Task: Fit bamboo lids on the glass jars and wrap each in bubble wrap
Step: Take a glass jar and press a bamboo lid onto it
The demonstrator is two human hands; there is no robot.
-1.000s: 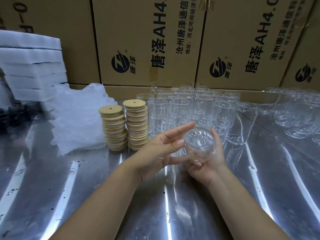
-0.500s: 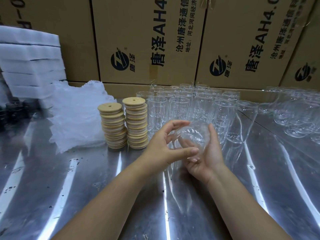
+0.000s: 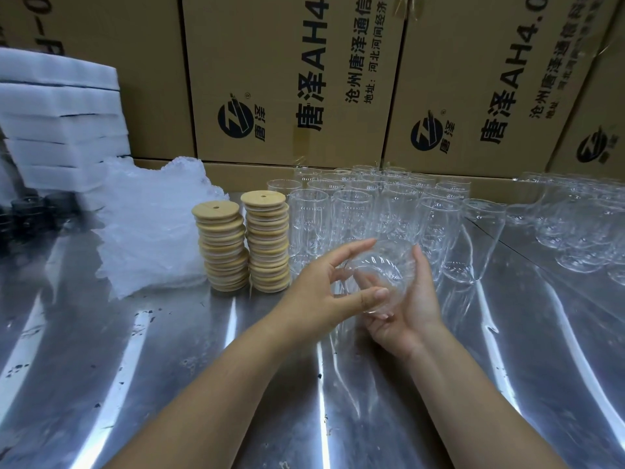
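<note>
Just to the right of the two stacks of round bamboo lids [image 3: 267, 242], and a little nearer the camera, a clear glass jar [image 3: 384, 270] is held above the shiny metal table [image 3: 169, 367]. It is tipped on its side so that one round end faces the viewer; whether that end is the mouth or the base cannot be told. It carries no lid and no wrap. The right hand [image 3: 414, 308] cups it from below and from the side away from the stacks, palm up, fingers curled round the glass. The left hand [image 3: 321, 289] comes in from the stacks' side and brackets the jar, its thumb against the near edge and its index finger reaching over the top. The lids, pale and each with a small hole in the middle, stand untouched. A crumpled heap of white bubble wrap [image 3: 148, 228] lies just left of the stacks, and a pile of white foam sheets [image 3: 64, 123] stands beyond it. Close on the stacks' right, a crowd of upright empty glass jars [image 3: 372, 208] fills the table behind the hands. Behind the stacks rises a wall of brown cardboard boxes [image 3: 287, 79] printed with black lettering.
</note>
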